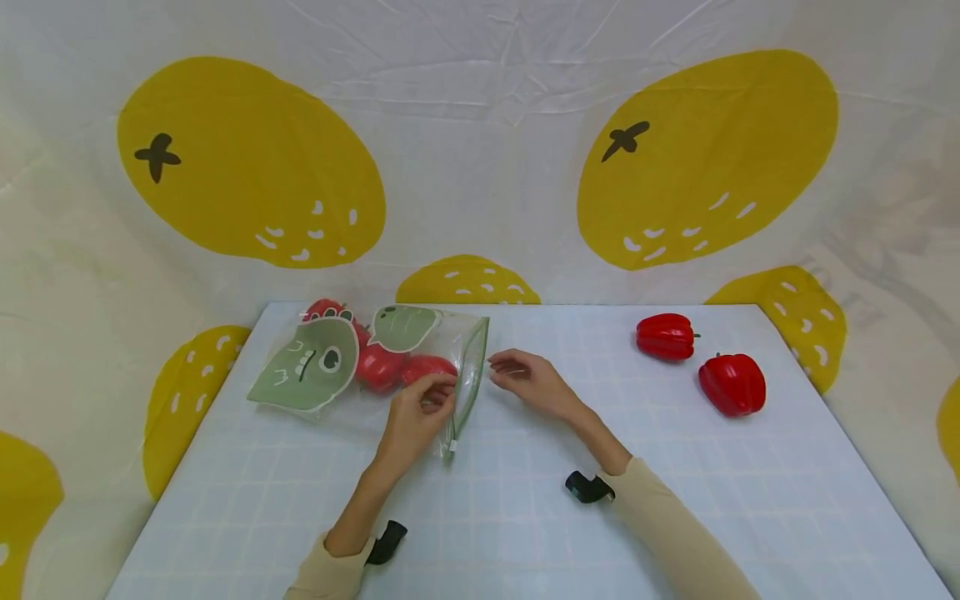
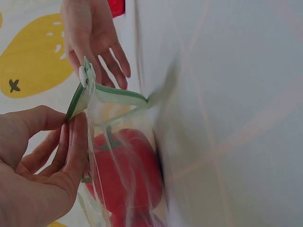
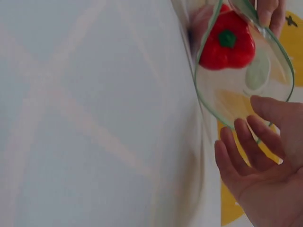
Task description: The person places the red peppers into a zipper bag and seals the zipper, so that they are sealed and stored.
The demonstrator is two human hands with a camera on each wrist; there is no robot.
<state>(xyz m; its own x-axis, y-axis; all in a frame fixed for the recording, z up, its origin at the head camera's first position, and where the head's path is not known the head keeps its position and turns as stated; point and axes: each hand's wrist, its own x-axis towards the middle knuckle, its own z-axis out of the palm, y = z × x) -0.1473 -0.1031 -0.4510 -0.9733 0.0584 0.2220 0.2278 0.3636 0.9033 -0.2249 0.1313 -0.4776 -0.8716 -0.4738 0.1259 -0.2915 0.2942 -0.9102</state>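
Note:
A clear zip bag (image 1: 390,417) with green cartoon prints and a green zip edge lies on the left of the table. Several red bell peppers (image 1: 380,368) are inside it. In the left wrist view, my left hand (image 2: 47,165) pinches the green zip edge (image 2: 75,100) between thumb and fingers. The bag's mouth gapes, and the right wrist view looks into it at a red pepper (image 3: 227,40) with a green stem. My right hand (image 1: 536,382) is just right of the mouth, fingers loosely bent, holding nothing.
Two red bell peppers, one lying farther back (image 1: 665,337) and one nearer (image 1: 732,385), are at the table's right. The pale checked tabletop (image 1: 510,533) ends at a fruit-printed backdrop (image 1: 480,167). A small black device (image 1: 588,487) is strapped to each wrist.

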